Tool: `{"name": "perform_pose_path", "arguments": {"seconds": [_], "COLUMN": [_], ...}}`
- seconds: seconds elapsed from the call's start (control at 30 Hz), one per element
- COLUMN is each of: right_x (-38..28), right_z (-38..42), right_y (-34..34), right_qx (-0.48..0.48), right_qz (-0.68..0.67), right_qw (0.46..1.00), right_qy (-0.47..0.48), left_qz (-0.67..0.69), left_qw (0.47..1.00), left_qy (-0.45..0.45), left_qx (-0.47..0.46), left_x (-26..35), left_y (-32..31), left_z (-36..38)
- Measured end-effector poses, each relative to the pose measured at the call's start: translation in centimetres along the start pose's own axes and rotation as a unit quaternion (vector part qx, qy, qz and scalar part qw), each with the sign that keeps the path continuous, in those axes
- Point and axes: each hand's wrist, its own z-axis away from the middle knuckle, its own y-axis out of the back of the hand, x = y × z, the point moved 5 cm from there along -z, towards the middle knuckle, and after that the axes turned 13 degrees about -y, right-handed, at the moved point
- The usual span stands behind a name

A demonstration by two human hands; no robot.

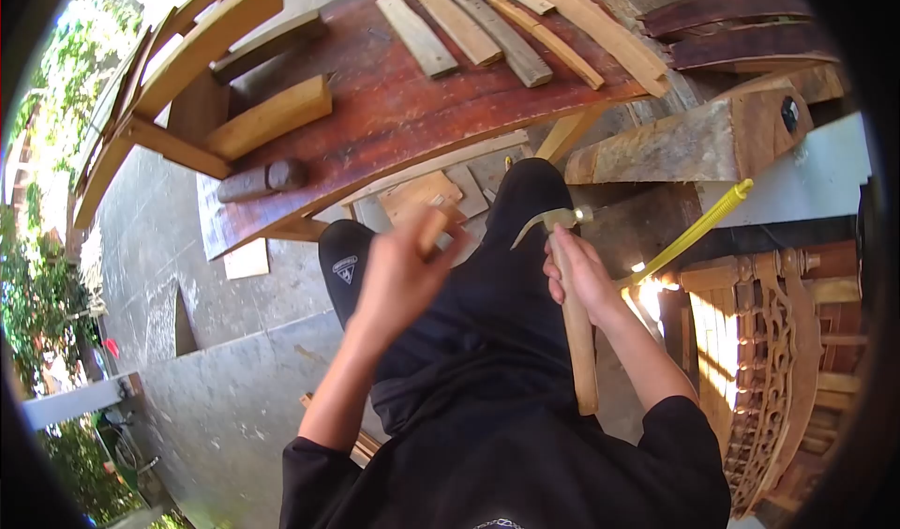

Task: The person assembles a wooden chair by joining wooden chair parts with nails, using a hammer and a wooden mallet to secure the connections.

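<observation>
In the head view, my right hand (583,276) grips a claw hammer (579,365) by its wooden handle, close below the metal head. The head lies above my thigh, and the handle points back toward my body. My left hand (405,262) is raised over my other leg, blurred, with the fingers curled in. Something small and light brown seems to sit between them, but I cannot make out what it is. Beyond my knees stands a reddish-brown wooden table (375,126).
Several wooden strips (441,18) lie on the table. A dark mallet-like block (262,182) rests near its left end, beside a curved wooden frame (178,69). To the right are a large timber block (675,144), a yellow hose (698,229) and carved wooden furniture (769,360).
</observation>
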Motion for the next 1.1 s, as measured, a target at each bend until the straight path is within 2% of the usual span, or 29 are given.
{"name": "perform_pose_path", "arguments": {"seconds": [0.03, 0.07, 0.1, 0.17, 0.3, 0.33, 0.53, 0.63, 0.73, 0.83, 0.9, 0.97, 1.07, 1.1], "right_x": [0.2, 0.5, 0.6, 0.6, 0.4, 0.3, 0.2, 0.4, -0.3, -4.7, -11.8, -18.1, -21.3, -20.4], "right_z": [0.0, 0.0, 0.1, 0.1, 0.6, 0.7, 0.8, 0.4, 0.3, 1.8, 4.9, 8.8, 9.8, 8.4], "right_y": [-0.1, -0.2, -0.4, -0.9, -0.8, -0.6, 0.6, 1.1, 0.5, -0.7, -3.0, -5.8, -7.6, -7.8], "right_qx": [-0.013, -0.022, -0.033, -0.036, -0.040, -0.037, -0.007, 0.005, 0.000, -0.061, -0.096, -0.131, -0.228, -0.271], "right_qz": [-0.002, -0.005, -0.007, 0.004, 0.014, 0.016, 0.040, 0.032, 0.050, 0.043, 0.099, 0.067, 0.005, 0.002], "right_qw": [1.000, 1.000, 0.999, 0.999, 0.999, 0.999, 0.999, 0.999, 0.998, 0.997, 0.983, 0.954, 0.927, 0.923], "right_qy": [0.015, 0.010, 0.006, 0.009, 0.022, 0.025, 0.030, 0.012, 0.022, 0.019, 0.122, 0.260, 0.297, 0.272], "left_qz": [-0.016, 0.012, -0.068, -0.066, -0.051, -0.093, -0.100, -0.072, 0.002, 0.051, 0.073, 0.092, 0.121, 0.132], "left_qw": [0.999, 0.996, 0.990, 0.978, 0.971, 0.968, 0.972, 0.974, 0.978, 0.976, 0.977, 0.974, 0.970, 0.969], "left_qy": [-0.017, 0.008, -0.047, -0.090, -0.065, -0.068, -0.035, -0.051, -0.009, 0.025, 0.059, 0.061, 0.068, 0.073], "left_qx": [0.039, 0.082, 0.117, 0.178, 0.223, 0.221, 0.210, 0.210, 0.210, 0.208, 0.192, 0.198, 0.199, 0.196], "left_x": [0.7, 0.4, 0.7, 1.2, 2.0, 2.2, 0.5, -2.0, -2.5, -2.8, -2.6, -2.1, -1.8, -2.0], "left_y": [1.5, 2.7, 4.4, 7.1, 9.4, 9.8, 9.3, 9.1, 8.6, 8.3, 8.1, 7.6, 7.3, 7.2], "left_z": [-1.5, -2.8, -4.7, -8.4, -13.2, -13.7, -11.1, -8.3, -5.4, -3.4, -2.5, -2.2, -1.5, -1.1]}}
